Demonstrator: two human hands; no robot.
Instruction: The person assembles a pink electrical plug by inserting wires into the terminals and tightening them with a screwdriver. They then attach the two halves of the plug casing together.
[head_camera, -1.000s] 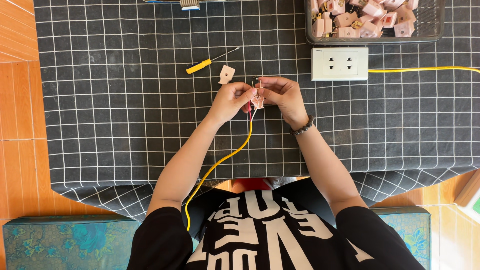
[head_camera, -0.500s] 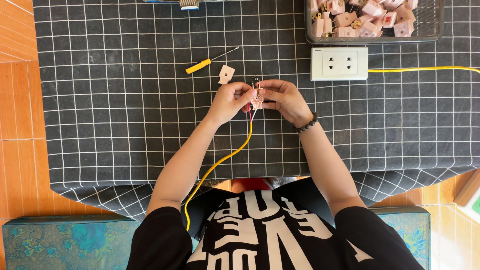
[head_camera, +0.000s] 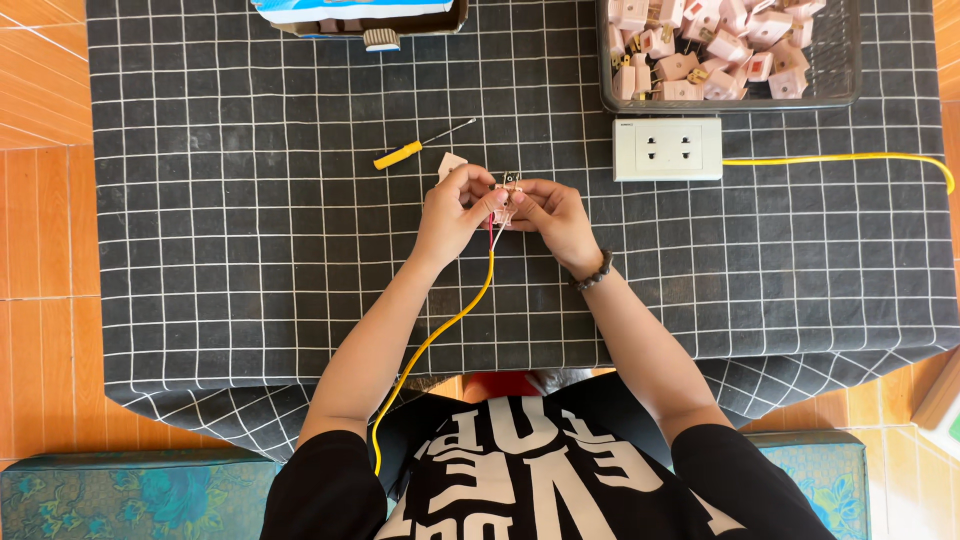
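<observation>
Cable (head_camera: 440, 335) in yellow runs from the person's chest up between both hands, its long axis leaning up and to the right. Left hand (head_camera: 455, 210) and right hand (head_camera: 545, 212) meet fingertip to fingertip, both closed in a pinch on a small pink plug part (head_camera: 503, 200); its metal pins point away from the body. Just beyond the left hand lies a yellow screwdriver (head_camera: 405, 152) on the counter (head_camera: 250, 250). Beyond the right hand sits a white socket box (head_camera: 667, 148), then a basket (head_camera: 850, 98) of plug parts.
</observation>
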